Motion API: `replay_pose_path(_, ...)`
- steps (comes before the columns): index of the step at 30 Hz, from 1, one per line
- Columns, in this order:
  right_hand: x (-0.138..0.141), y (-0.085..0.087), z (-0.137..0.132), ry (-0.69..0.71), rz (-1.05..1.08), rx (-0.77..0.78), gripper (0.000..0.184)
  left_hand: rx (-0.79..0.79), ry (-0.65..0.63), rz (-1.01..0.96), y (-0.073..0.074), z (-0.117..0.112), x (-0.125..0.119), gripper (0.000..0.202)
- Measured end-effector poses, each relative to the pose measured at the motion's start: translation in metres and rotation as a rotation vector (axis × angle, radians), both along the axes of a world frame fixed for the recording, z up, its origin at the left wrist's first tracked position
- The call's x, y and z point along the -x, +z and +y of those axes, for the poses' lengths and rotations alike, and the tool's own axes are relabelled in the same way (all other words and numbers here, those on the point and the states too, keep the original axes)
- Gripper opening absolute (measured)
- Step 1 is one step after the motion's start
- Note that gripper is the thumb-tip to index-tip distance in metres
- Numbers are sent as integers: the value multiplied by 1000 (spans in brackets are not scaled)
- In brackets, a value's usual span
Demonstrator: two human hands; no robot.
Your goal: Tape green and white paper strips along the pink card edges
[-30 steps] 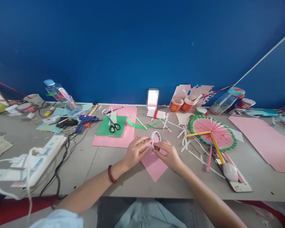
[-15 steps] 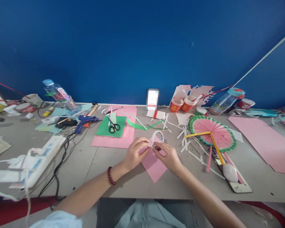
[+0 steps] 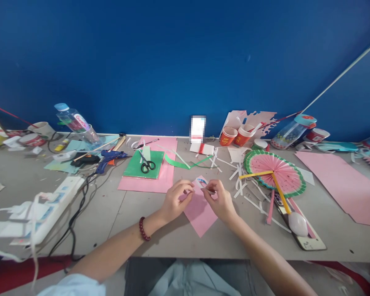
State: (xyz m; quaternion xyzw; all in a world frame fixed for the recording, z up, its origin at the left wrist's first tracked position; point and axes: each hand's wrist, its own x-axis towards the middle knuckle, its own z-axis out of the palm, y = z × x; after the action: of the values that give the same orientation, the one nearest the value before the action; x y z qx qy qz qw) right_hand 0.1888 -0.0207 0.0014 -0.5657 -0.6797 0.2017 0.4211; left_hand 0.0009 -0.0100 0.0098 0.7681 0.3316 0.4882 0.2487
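Wall: plain blue (image 3: 172,65), behind a cluttered grey bench (image 3: 111,213).
Tape roll: white ring with some blue on the inside (image 3: 200,181), between the two hands, over the far end of the small pink paper (image 3: 200,216). Can't make out if it touches the paper.
Roll tilt: leans well over, ring seen as a flattened arc, near side partly behind the fingers.
Right hand: (image 3: 219,201) pinches the roll between thumb and fingers. Nearer of the two.
Left hand: (image 3: 177,200) just beside the roll, fingers curled, thumb near fingertips. Can't make out if a tape end sits in there.
Key relation: roll lies just right of the left fingertips, with a small gap showing; right hand on its right and near side.
Small pink paper: set diamond-wise, one corner toward the person, long axis running away from the body; far part hidden under the roll and fingers.
Left side: scissors (image 3: 148,166) on a green packet (image 3: 134,167), well apart from the hands.
Right side: paper fan (image 3: 288,174), loose white strips (image 3: 241,189) between it and right hand.
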Motion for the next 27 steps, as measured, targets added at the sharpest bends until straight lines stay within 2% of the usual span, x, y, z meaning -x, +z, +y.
replay_pose_path(3, 0, -1, 1, 60, -73, -5, 12, 50, 2, -41, -1, 2, 0, 7)
replay_pose_path(8, -2, 2, 2, 204, -64, 98, 16, 152, 52, -133, -1, 8, 0, 6)
replay_pose_path(14, -2, 7, 1, 239, -15, 159, 23, 299, 167, -173, 0, 18, 3, 9)
replay_pose_path(17, -3, 7, 2, 192, 14, 147, 21, 267, 174, -182, -1, 17, 3, 8)
replay_pose_path(22, -5, 3, 3, 133, 72, 118, 15, 110, 133, -170, -5, 12, 4, 9)
replay_pose_path(27, -7, 1, 4, 112, 100, 125, 14, 29, 129, -153, -2, 9, 4, 8)
